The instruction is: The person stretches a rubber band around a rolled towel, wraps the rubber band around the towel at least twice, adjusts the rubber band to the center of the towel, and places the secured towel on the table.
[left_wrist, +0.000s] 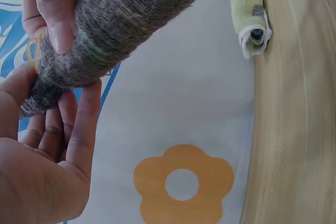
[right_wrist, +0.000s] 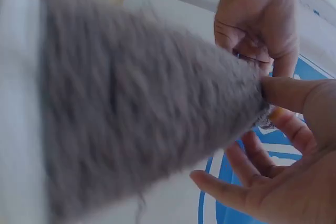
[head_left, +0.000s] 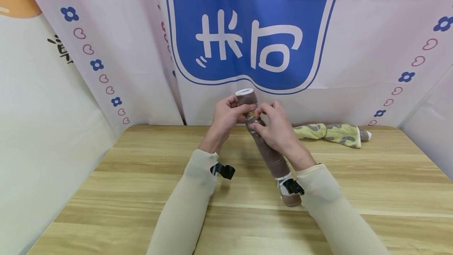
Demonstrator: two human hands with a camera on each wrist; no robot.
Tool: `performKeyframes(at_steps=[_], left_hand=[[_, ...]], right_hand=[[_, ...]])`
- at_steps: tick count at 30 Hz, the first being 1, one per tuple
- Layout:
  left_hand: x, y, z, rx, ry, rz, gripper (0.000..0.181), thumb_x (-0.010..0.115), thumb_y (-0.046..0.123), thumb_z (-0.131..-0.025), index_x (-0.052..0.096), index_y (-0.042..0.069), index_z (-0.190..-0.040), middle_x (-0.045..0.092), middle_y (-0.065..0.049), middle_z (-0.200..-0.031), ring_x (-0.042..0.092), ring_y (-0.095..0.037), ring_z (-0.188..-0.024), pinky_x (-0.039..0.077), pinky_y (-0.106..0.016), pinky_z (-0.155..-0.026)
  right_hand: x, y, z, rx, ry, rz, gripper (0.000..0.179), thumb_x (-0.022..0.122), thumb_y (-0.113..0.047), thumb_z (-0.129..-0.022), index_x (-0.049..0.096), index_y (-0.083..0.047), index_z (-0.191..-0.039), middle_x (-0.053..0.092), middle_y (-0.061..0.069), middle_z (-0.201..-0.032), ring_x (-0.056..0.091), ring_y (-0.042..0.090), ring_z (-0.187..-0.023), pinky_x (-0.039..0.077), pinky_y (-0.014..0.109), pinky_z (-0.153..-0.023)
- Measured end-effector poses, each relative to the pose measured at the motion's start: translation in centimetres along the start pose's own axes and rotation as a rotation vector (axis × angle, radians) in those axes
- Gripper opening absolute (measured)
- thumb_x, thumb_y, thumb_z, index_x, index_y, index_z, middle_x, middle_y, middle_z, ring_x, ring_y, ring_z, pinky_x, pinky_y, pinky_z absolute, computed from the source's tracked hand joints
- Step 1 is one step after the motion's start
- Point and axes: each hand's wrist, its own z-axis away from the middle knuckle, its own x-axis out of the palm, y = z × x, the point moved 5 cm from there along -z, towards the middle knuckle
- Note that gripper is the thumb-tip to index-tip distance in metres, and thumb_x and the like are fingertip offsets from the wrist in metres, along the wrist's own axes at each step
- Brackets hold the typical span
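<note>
A brown rolled towel (head_left: 270,156) slants over the table, its white-edged upper end raised. My left hand (head_left: 226,115) grips it just below that end, thumb in front and fingers behind. Beside it, my right hand (head_left: 279,129) has its thumb on the roll and its index finger at a yellow rubber band (head_left: 251,114), which seems pinched at the narrowed part. In the left wrist view the band (left_wrist: 31,50) sticks out as a small loop between the two hands. In the right wrist view the fuzzy towel (right_wrist: 142,98) hides part of the left hand.
Behind my right hand, a yellow-green patterned rolled towel (head_left: 341,135) lies along the back of the wooden table (head_left: 141,192), drawn in at its middle. A printed white and blue cloth (head_left: 212,70) hangs right behind the table's back edge.
</note>
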Motion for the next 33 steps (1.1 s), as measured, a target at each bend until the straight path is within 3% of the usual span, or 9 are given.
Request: performKeyframes(at_steps=[6, 10, 13, 17, 20, 22, 24, 27, 33], left_hand=[[-0.1, -0.3, -0.1, -0.045, 0.052, -0.005, 0.027, 0.085, 0.011, -0.090, 0.075, 0.001, -0.113, 0.077, -0.012, -0.104, 0.072, -0.019, -0.081, 0.061, -0.028, -0.064], [0.2, 0.2, 0.1, -0.030, 0.089, -0.055, 0.026, 0.085, 0.011, -0.090, 0.074, 0.001, -0.110, 0.077, -0.011, -0.099, 0.069, -0.017, -0.078, 0.059, -0.027, -0.060], [0.2, 0.7, 0.4, -0.005, 0.119, -0.103, 0.025, 0.086, 0.011, -0.089, 0.073, 0.001, -0.108, 0.077, -0.011, -0.098, 0.069, -0.018, -0.079, 0.058, -0.027, -0.059], [0.1, 1.0, 0.6, 0.019, 0.159, -0.124, 0.028, 0.087, 0.011, -0.089, 0.072, 0.000, -0.110, 0.077, -0.012, -0.100, 0.071, -0.021, -0.082, 0.060, -0.028, -0.058], [0.0, 0.9, 0.5, 0.027, 0.161, -0.118, 0.031, 0.088, 0.013, -0.088, 0.072, 0.001, -0.112, 0.077, -0.012, -0.102, 0.072, -0.022, -0.085, 0.061, -0.031, -0.059], [0.1, 0.7, 0.4, 0.033, 0.128, -0.097, 0.033, 0.088, 0.015, -0.089, 0.072, 0.001, -0.115, 0.077, -0.012, -0.104, 0.073, -0.023, -0.087, 0.063, -0.035, -0.064], [0.2, 0.5, 0.2, 0.041, 0.073, -0.056, 0.034, 0.086, 0.017, -0.091, 0.072, 0.001, -0.118, 0.076, -0.013, -0.107, 0.073, -0.023, -0.090, 0.065, -0.043, -0.073], [0.3, 0.2, -0.1, 0.042, -0.030, 0.010, 0.035, 0.079, 0.022, -0.096, 0.072, 0.000, -0.123, 0.074, -0.012, -0.111, 0.071, -0.022, -0.098, 0.063, -0.050, -0.085], [0.6, -0.6, -0.3, -0.024, -0.245, 0.107, 0.047, 0.063, 0.027, -0.103, 0.066, -0.010, -0.132, 0.069, -0.008, -0.114, 0.064, -0.020, -0.107, 0.058, -0.041, -0.094]], right_hand=[[0.6, -0.3, 0.1, -0.176, 0.064, -0.015, 0.023, 0.071, 0.016, -0.088, 0.064, -0.005, -0.089, 0.052, 0.019, -0.113, 0.052, 0.037, -0.108, 0.048, 0.050, -0.090], [0.6, -0.4, 0.3, -0.227, 0.084, -0.009, 0.027, 0.060, 0.021, -0.086, 0.065, -0.005, -0.084, 0.053, 0.020, -0.111, 0.054, 0.037, -0.105, 0.051, 0.050, -0.089], [0.6, -0.5, 0.4, -0.193, 0.078, 0.049, 0.022, 0.059, 0.016, -0.089, 0.065, -0.005, -0.087, 0.053, 0.019, -0.111, 0.056, 0.036, -0.099, 0.052, 0.050, -0.086], [0.5, -0.6, 0.4, -0.084, 0.035, 0.175, 0.008, 0.072, -0.003, -0.093, 0.067, -0.006, -0.099, 0.057, 0.017, -0.116, 0.058, 0.034, -0.095, 0.053, 0.050, -0.082], [0.4, -0.5, 0.4, -0.028, -0.003, 0.252, 0.022, 0.081, -0.016, -0.091, 0.066, -0.007, -0.105, 0.061, 0.014, -0.117, 0.060, 0.031, -0.096, 0.054, 0.050, -0.081], [0.2, -0.4, 0.3, -0.009, -0.015, 0.255, 0.026, 0.084, -0.017, -0.090, 0.065, -0.006, -0.105, 0.063, 0.013, -0.114, 0.061, 0.031, -0.095, 0.054, 0.049, -0.079], [-0.2, 0.0, 0.2, 0.017, -0.012, 0.188, 0.024, 0.082, -0.013, -0.091, 0.064, -0.005, -0.105, 0.064, 0.013, -0.109, 0.061, 0.030, -0.094, 0.054, 0.047, -0.079], [-1.0, 0.8, 0.0, 0.071, -0.021, -0.025, 0.020, 0.078, -0.007, -0.092, 0.062, -0.003, -0.104, 0.064, 0.013, -0.104, 0.061, 0.028, -0.092, 0.053, 0.044, -0.078], [-1.3, 2.5, -0.3, 0.241, -0.108, -0.438, 0.024, 0.080, -0.016, -0.094, 0.063, -0.005, -0.106, 0.063, 0.009, -0.104, 0.058, 0.024, -0.092, 0.050, 0.033, -0.070]])
